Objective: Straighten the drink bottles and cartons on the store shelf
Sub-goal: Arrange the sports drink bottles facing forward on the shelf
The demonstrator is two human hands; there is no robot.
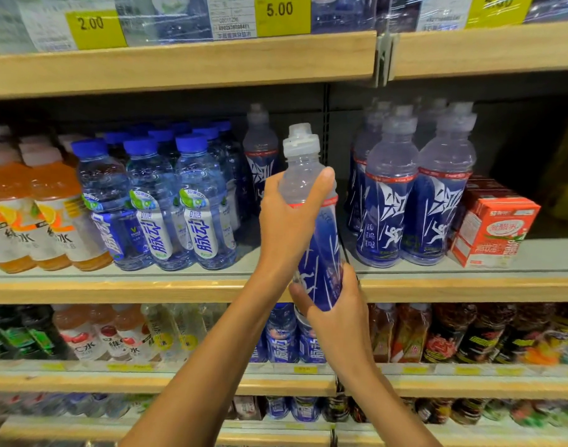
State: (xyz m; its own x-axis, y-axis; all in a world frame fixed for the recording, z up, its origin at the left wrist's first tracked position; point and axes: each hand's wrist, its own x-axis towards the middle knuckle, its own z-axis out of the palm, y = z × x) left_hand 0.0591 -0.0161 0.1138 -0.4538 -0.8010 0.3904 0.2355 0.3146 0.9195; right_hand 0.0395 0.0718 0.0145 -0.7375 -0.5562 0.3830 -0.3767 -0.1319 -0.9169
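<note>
Left hand (284,217) | right hand (335,304) | grip bottle (311,221) | near-upright, cap up

I see the clear blue-labelled sports bottle (321,246) before the wooden shelf (147,290); blue-capped water bottles (166,204) at nine o'clock, red-and-white cartons (492,230) at three.

Middle shelf (147,290) in front of me: wood front lip, grey deck. On it, left to right: orange drink bottles (50,214), blue-capped bottles (205,204) in rows, lone sport bottle (260,169) set back, a gap, sport bottle cluster (437,195) upright, red-and-white cartons (492,233) just beside the cluster. Lower shelf (82,379) holds mixed bottles, too blurred to sort.
</note>
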